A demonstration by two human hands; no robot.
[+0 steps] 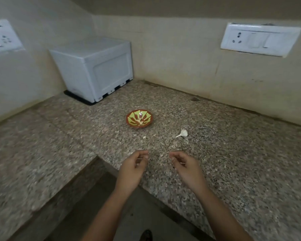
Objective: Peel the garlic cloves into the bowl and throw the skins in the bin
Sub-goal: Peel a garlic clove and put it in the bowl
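Granite counter [233, 153], patterned bowl [128, 120] mid-frame with peeled cloves [139, 121], garlic piece [183, 133] lower right of it, left hand [133, 168] and right hand [187, 169] lower centre, fingers half-curled, can't tell if holding anything.

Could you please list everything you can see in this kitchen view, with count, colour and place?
counter: one, speckled grey-brown stone, L-shaped, across the foreground.
bowl: one, brown with a green-yellow pattern, mid-counter.
cloves: a few, pale, inside the bowl; count unclear.
garlic bulb: one, white, on the counter right of the bowl.
scrap: one, pale, on the counter in front of the bowl.
box: one, white, back left corner, on a dark base.
socket plates: two, white, one on the back wall, one on the left wall.
left hand: one, over the counter edge, fingers curled; contents too blurred to tell.
right hand: one, beside it, likewise.
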